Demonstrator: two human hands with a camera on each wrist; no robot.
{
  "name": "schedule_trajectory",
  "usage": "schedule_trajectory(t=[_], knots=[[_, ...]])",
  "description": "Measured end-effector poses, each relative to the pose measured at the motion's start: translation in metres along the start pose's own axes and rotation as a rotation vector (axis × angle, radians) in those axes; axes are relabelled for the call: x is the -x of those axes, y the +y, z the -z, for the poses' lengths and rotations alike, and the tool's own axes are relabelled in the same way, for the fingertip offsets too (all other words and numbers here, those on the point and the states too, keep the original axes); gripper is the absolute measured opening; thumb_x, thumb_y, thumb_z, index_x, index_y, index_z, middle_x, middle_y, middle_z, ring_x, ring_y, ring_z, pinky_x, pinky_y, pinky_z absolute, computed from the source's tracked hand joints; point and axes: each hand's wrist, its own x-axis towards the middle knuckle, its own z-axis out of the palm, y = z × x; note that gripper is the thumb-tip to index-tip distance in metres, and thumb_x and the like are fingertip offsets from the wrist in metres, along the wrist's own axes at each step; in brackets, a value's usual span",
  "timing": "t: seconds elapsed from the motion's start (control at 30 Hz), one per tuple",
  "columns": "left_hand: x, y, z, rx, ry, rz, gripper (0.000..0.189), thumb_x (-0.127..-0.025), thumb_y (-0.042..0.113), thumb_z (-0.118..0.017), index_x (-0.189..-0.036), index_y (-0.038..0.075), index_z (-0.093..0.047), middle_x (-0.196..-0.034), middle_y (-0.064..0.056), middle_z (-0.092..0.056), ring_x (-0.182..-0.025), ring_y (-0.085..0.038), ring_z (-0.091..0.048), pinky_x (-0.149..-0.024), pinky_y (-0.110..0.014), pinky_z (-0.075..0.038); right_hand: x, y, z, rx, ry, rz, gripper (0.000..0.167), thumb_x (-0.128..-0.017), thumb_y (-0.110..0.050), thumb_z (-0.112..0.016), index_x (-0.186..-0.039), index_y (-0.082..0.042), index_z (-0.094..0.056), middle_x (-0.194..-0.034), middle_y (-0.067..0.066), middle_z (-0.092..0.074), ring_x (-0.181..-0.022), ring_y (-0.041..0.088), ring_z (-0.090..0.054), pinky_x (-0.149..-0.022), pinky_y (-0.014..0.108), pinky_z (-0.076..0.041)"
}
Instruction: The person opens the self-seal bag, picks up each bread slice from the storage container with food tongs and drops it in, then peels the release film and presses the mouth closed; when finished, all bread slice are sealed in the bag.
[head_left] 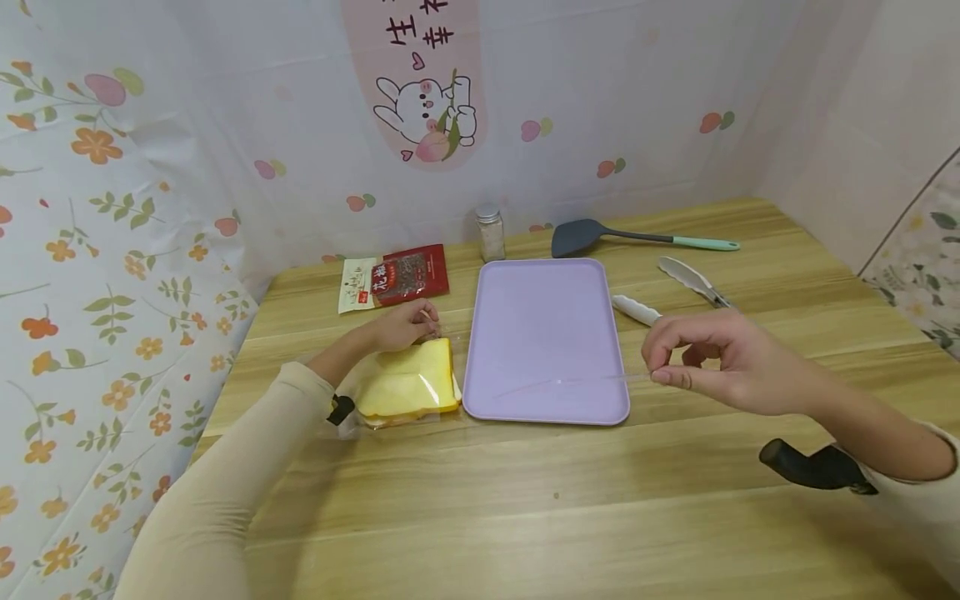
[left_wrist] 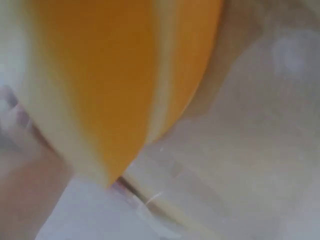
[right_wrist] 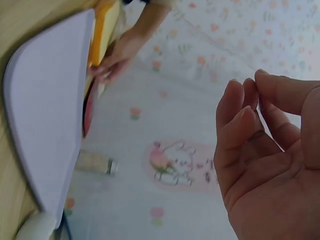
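Observation:
In the head view a sandwich point(head_left: 408, 379) with yellow slices lies in a clear plastic bag on the table, left of a lilac tray point(head_left: 546, 408). My left hand point(head_left: 401, 327) is at the bag's far edge, with curled fingers pinching the film. Above the tray's right side, my right hand point(head_left: 708, 367) pinches a thin clear strip point(head_left: 558, 382) between thumb and forefinger; the strip stretches leftward over the tray. The left wrist view is filled by the blurred orange-yellow sandwich side point(left_wrist: 125, 75). In the right wrist view the thumb and fingertips point(right_wrist: 262, 82) meet.
Behind the bag lies a red and cream spice packet point(head_left: 405, 277). A glass shaker jar point(head_left: 491, 236) stands behind the tray. A dark spatula point(head_left: 581, 237) with a mint handle lies at the back right. Tongs point(head_left: 693, 275) lie right of the tray, partly behind my right hand.

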Motion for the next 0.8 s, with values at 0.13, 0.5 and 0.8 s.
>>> schedule_trajectory(t=[0.13, 0.5, 0.8], knots=[[0.003, 0.009, 0.007, -0.038, -0.077, 0.011, 0.012, -0.104, 0.002, -0.045, -0.104, -0.006, -0.054, -0.102, -0.016, -0.065, -0.087, -0.013, -0.056, -0.072, -0.024, -0.045, 0.009, 0.010, 0.013, 0.015, 0.054, -0.070, 0.045, -0.072, 0.032, -0.065, -0.097, -0.005, -0.068, -0.093, 0.003, -0.064, -0.082, 0.010, -0.056, -0.049, 0.023, -0.043], [0.003, 0.018, 0.017, -0.161, -0.176, 0.087, 0.014, -0.103, 0.005, -0.048, -0.105, -0.002, -0.059, -0.086, -0.003, -0.054, -0.078, -0.014, -0.047, -0.070, -0.025, -0.041, 0.047, 0.045, 0.041, 0.106, 0.111, -0.347, 0.030, -0.081, 0.023, -0.065, -0.091, -0.005, -0.068, -0.088, 0.002, -0.066, -0.075, 0.009, -0.058, -0.054, 0.024, -0.047], [0.007, 0.018, 0.024, -0.170, -0.248, 0.135, 0.016, -0.102, 0.009, -0.049, -0.108, -0.002, -0.058, -0.090, -0.004, -0.055, -0.079, -0.015, -0.047, -0.071, -0.028, -0.041, 0.076, 0.081, 0.061, 0.259, 0.060, -0.529, 0.017, -0.084, 0.012, -0.070, -0.092, -0.002, -0.067, -0.085, 0.004, -0.068, -0.074, 0.010, -0.063, -0.062, 0.021, -0.050]])
